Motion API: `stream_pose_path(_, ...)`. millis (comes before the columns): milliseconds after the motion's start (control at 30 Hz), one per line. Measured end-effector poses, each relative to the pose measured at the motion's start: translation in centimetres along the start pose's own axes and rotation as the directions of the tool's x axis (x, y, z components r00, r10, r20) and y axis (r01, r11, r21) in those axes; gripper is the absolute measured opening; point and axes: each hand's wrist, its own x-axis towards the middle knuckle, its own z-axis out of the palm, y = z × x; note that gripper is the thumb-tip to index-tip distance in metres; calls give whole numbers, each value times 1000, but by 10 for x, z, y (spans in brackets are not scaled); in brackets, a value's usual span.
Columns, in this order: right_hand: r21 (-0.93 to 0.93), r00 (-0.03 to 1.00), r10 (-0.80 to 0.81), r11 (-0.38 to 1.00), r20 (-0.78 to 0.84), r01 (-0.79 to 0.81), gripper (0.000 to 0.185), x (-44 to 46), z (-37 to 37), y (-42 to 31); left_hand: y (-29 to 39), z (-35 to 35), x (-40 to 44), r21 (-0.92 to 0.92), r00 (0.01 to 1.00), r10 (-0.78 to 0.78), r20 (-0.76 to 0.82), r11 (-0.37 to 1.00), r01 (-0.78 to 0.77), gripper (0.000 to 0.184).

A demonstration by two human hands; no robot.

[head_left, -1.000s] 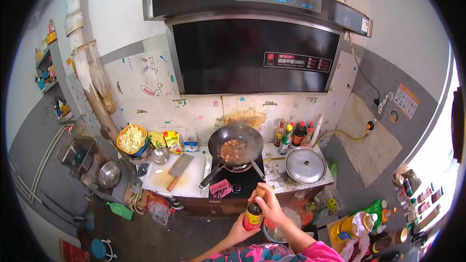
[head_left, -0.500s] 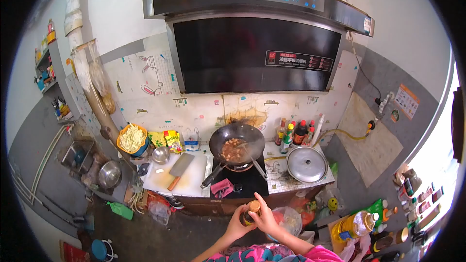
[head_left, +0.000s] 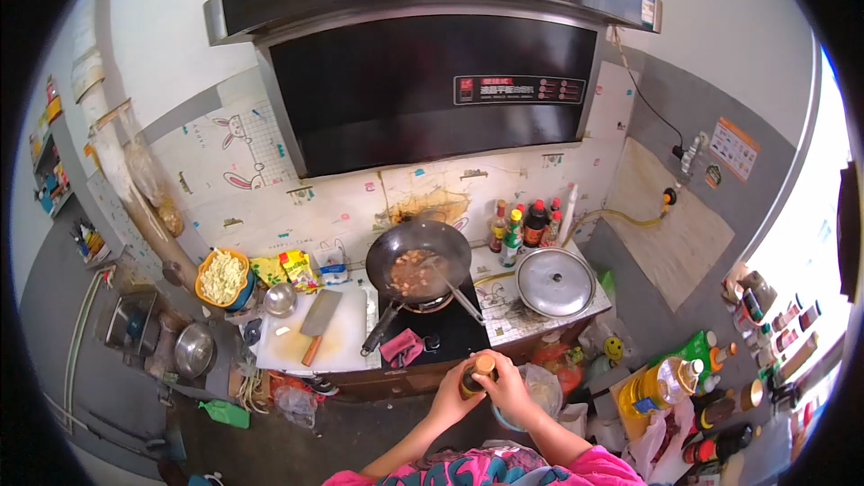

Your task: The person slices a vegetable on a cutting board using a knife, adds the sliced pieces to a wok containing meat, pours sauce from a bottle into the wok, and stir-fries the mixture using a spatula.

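Observation:
Between my hands, in front of the stove, is a small dark bottle [head_left: 470,385] with an orange-brown cap. My left hand [head_left: 451,398] is wrapped round its body. My right hand [head_left: 509,391] closes on it from the other side, its fingers by the cap. Beyond them a black wok [head_left: 453,243] sits on the stove [head_left: 468,335], with browned chunks of food [head_left: 413,274] in it. A metal-handled utensil [head_left: 465,303] leans in the wok. A pink cloth [head_left: 401,348] lies at the stove's front left.
Left of the stove, a cleaver [head_left: 319,315] lies on a white cutting board [head_left: 360,344], near a bowl of pale food strips [head_left: 200,281]. To the right are a large lid [head_left: 576,292] and sauce bottles [head_left: 512,238]. An oil jug [head_left: 650,389] stands lower right. The range hood [head_left: 432,99] hangs above.
The view has shifted and tilted, so the kitchen sits further left in the picture. My right hand's fingers, raised beside the cap before, are now bent in closer around the bottle.

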Motion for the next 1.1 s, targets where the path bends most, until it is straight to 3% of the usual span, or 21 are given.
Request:
stream_pose_path(67, -23, 999, 14, 1000, -31, -15, 35, 6, -5, 17, -27, 22, 4, 64, 1000, -12, -23, 998, 14, 77)
stream_pose_path(133, -64, 997, 70, 995, -28, -71, 36, 16, -18, 22, -11, 30, 12, 94, 999, 9, -38, 996, -5, 74)
stream_pose_path(233, -139, 996, -22, 990, -85, 10, 37, 34, -29, 59, -11, 52, 28, 82, 997, 70, -36, 994, -67, 75)
stream_pose_path(333, -132, 993, -47, 991, -112, 32, 39, 59, -46, 83, -6, 80, 51, 198, 991, 105, -81, 976, -88, 78)
stream_pose_path(467, -142, 995, -20, 990, -97, 6, 42, 96, -66, 132, -18, 128, 96, -10, 995, 53, -87, 998, -54, 86)
stream_pose_path(600, -153, 996, 29, 987, -89, -43, 39, 133, -70, 197, -74, 182, 149, -55, 986, -158, -58, 986, 155, 89)
stream_pose_path(633, -163, 995, 66, 984, -74, -77, 41, 140, -72, 208, -81, 192, 160, -40, 978, -194, -82, 981, 191, 89)
stream_pose_path(667, -166, 995, 82, 982, -57, -90, 41, 145, -74, 220, -89, 205, 170, -69, 975, -143, -171, 989, 133, 84)
stream_pose_path(733, -159, 994, 109, 981, -20, -111, 40, 160, -69, 242, -86, 206, 195, -141, 966, -216, -145, 971, 195, 78)
stream_pose_path(833, -164, 994, 114, 980, 0, -112, 41, 172, -65, 263, -103, 211, 217, -480, 919, -392, -28, 812, 332, 73)
stream_pose_path(933, -160, 991, 129, 979, 19, -125, 42, 183, -59, 284, -93, 200, 225, -348, 894, -447, 8, 837, 422, 70)
stream_pose_path(1000, -136, 989, 149, 980, 23, -145, 43, 186, -54, 298, -104, 199, 230, -303, 869, -490, 72, 819, 487, 80)
stream_pose_path(1100, -95, 986, 164, 982, 19, -162, 45, 190, -52, 312, -94, 201, 235, -523, 825, -556, 104, 675, 521, 85)
